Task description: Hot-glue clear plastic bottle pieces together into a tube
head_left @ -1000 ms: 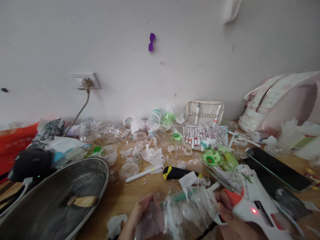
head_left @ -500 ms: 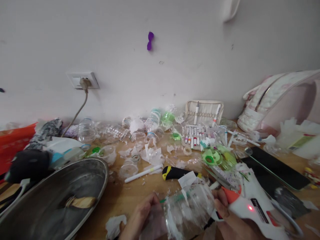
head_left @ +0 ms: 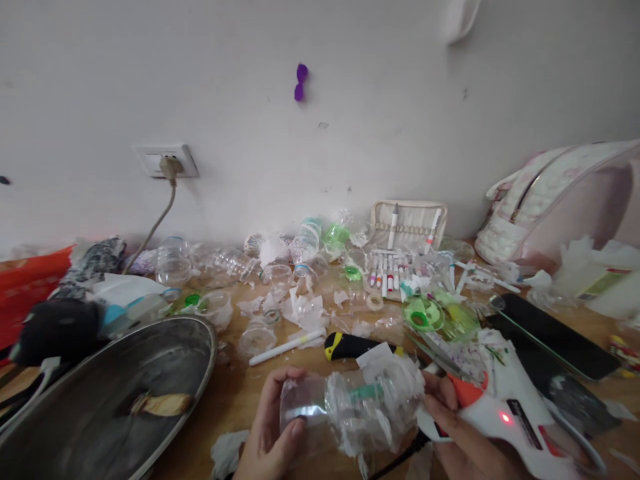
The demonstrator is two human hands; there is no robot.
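Note:
My left hand (head_left: 267, 433) is wrapped round the left end of a clear plastic bottle piece (head_left: 350, 410) with white scraps stuck to it, held low at the front over the wooden table (head_left: 250, 390). My right hand (head_left: 463, 440) grips a white glue gun (head_left: 505, 413) with an orange nozzle and a lit red lamp. The nozzle points at the right end of the bottle piece, close to it or touching it.
A large metal pan (head_left: 115, 393) lies at the left. A black-and-yellow cutter (head_left: 350, 345), a white marker (head_left: 287, 347), scissors (head_left: 440, 360), cut bottle parts (head_left: 280, 273), a marker case (head_left: 407, 227), a dark tablet (head_left: 555, 337) and a pink bag (head_left: 565, 193) crowd the table.
The bottle piece has been turned and lifted slightly, and my left hand's fingers have shifted up around its left end. The glue gun stays at its right end.

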